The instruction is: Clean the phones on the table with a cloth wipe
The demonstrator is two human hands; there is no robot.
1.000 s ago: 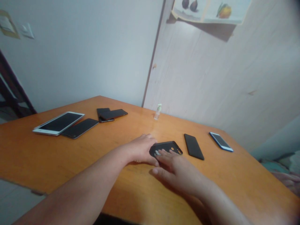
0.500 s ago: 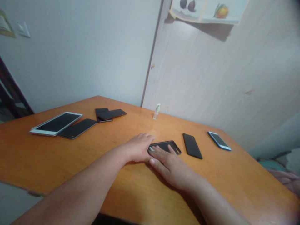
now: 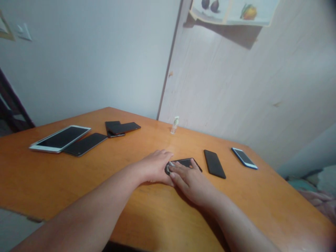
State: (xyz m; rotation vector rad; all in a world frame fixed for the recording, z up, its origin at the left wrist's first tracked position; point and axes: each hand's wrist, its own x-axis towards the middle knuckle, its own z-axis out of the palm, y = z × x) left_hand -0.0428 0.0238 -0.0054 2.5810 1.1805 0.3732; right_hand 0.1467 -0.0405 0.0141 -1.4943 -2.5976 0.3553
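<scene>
A black phone case (image 3: pixel 186 162) with a raised rim lies on the wooden table in front of me, its hollow side up. My left hand (image 3: pixel 157 167) holds its left end between thumb and fingers. Across the case lies my right hand (image 3: pixel 187 179), fingers pressed down into it toward the left end. Under those fingertips shows a small pale crumpled piece (image 3: pixel 170 166), perhaps a wipe; most of it is hidden. Just right of the case is a black phone (image 3: pixel 214 163), touched by neither hand.
Further right lies a phone with a blue edge (image 3: pixel 244 158). A small clear pump bottle (image 3: pixel 174 125) stands at the back. Leftward on the table (image 3: pixel 126 148) are a white tablet (image 3: pixel 61 137), a dark phone (image 3: pixel 86 144) against it, and two overlapping black phones (image 3: pixel 126 128).
My right fingers have shifted slightly within the case, and more of the pale piece shows at the left end. My left hand keeps its hold. The view has moved a little.
</scene>
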